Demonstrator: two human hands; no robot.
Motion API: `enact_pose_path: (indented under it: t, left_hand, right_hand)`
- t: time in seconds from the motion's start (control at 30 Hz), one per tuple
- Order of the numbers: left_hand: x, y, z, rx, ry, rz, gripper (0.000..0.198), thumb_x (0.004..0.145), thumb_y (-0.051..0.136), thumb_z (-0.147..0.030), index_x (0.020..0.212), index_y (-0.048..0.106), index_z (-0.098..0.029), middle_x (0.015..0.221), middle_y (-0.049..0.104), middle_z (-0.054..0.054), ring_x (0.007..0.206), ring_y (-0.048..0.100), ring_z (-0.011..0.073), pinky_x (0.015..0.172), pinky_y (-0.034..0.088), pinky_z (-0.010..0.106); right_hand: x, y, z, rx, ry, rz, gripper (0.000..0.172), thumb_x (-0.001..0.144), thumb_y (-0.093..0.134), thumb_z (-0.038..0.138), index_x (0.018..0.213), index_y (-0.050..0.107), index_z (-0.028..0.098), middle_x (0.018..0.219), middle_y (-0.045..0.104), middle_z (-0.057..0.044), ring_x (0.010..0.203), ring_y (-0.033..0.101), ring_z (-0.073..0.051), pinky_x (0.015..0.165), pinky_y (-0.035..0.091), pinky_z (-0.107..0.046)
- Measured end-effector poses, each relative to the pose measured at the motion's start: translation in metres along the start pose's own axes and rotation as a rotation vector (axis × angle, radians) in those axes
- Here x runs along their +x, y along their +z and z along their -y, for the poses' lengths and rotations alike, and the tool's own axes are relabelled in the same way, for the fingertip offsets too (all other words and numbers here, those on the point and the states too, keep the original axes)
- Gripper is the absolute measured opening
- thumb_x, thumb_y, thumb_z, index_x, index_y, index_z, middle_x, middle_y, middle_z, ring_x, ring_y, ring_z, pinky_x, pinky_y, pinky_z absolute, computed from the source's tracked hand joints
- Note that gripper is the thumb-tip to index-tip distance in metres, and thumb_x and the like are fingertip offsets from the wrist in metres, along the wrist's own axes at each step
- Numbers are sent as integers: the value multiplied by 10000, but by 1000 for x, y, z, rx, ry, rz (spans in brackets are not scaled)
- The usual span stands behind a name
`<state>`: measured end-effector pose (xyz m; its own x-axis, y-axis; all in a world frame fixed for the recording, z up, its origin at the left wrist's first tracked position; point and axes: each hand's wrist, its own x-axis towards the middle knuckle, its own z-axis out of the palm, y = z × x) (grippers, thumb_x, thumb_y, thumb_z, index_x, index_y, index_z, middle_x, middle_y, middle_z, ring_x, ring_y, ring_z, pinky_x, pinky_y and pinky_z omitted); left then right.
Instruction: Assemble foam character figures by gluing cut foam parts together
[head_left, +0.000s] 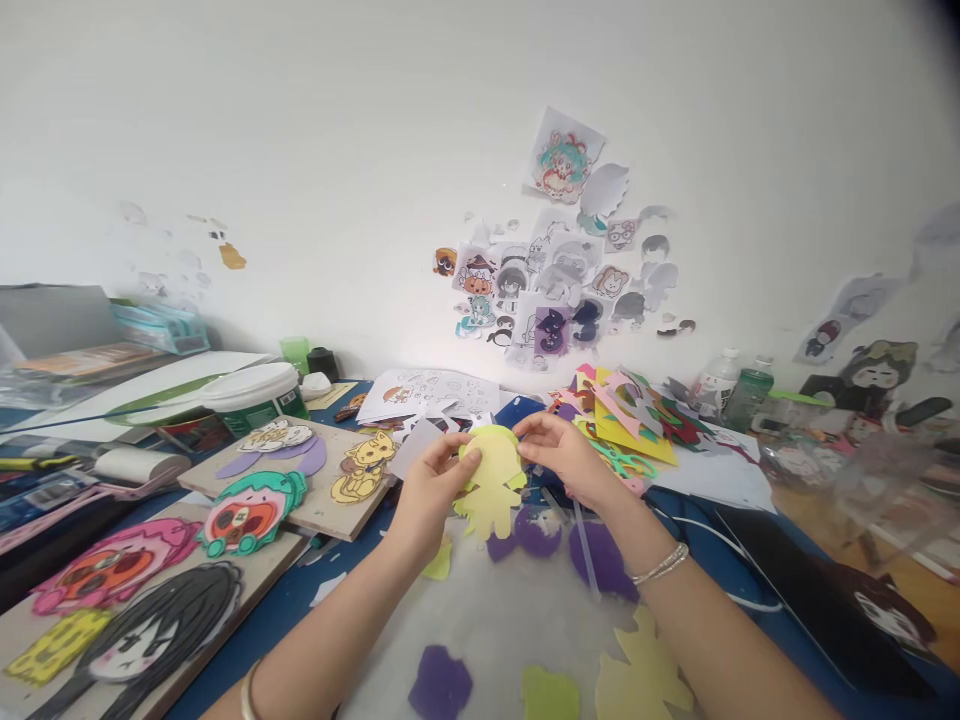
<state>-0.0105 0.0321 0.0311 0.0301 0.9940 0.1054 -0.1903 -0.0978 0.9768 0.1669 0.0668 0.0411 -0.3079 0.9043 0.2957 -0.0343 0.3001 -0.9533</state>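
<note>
A pale yellow figure-shaped cutout (495, 485) is held up in front of me above a grey mat (495, 620). My left hand (435, 480) pinches its left edge between thumb and fingers. At the cutout's upper right edge, the fingers of my right hand (562, 455) are closed on it too; a brighter yellow layer shows along its top. Below lie purple cut pieces (604, 562), a yellow-green piece (551, 692) and a larger pale yellow cutout (643, 668). A thin translucent stick (587, 555) rests over one purple piece.
Boards with painted character cutouts (251, 510) stand on the left, near a white-lidded tub (251, 385). Coloured scraps (630, 410) and bottles (748, 390) are at the back right. A black tablet-like slab (810, 600) and white cable (742, 550) lie right. Drawings cover the wall.
</note>
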Motion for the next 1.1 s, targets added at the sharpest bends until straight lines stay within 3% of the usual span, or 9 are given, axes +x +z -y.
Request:
enact_pose_path:
  t: [0.1,0.3,0.47,0.7,0.9,1.1]
  left_hand:
    - [1,0,1,10,18,-21,364,666,670,-431,918,533,-208,994,609,32,756,590,133,579,461,205]
    - [1,0,-2,24,42,-29,353,661,660,-433,882,497,-209,1023,572,30,735,576,123,523,453,187]
    - [1,0,-3,36,52,-1,342,691,637,-423,897,470,-207,968,565,11,608,540,72,472,420,166]
    - [0,0,-5,44,57,34,467,706,618,-411,1101,459,-218,1009,598,51,692,606,137,524,487,222]
    - [0,0,-4,84,63,18,443,692,623,-421,1067,521,-207,940,612,36,683,592,133,525,479,221]
    - [-1,1,-5,89,61,5,436,682,625,-436,1039,530,-204,924,595,28,646,584,126,519,471,232]
  right_hand:
    - [0,-1,-2,-17,9,41,247,678,689,306,868,577,194,803,578,-6,742,556,-131,710,456,-282]
    - [0,-5,-7,-35,-51,213,435,674,697,246,1073,526,235,1065,539,-47,802,542,-126,699,479,-277]
    - [0,-4,-12,-73,-58,230,458,705,667,233,1134,507,240,1031,543,-47,822,553,-138,698,486,-283]
    - [-2,-1,-5,-166,-9,198,454,706,654,260,1147,550,223,947,603,-37,822,571,-163,726,493,-325]
    - [-3,1,-4,-204,-3,153,411,688,664,252,1091,588,219,843,608,-15,741,571,-153,673,487,-309]
    - [-4,0,-3,-206,8,186,384,709,643,234,1086,575,223,866,616,-26,789,580,-169,700,483,-316]
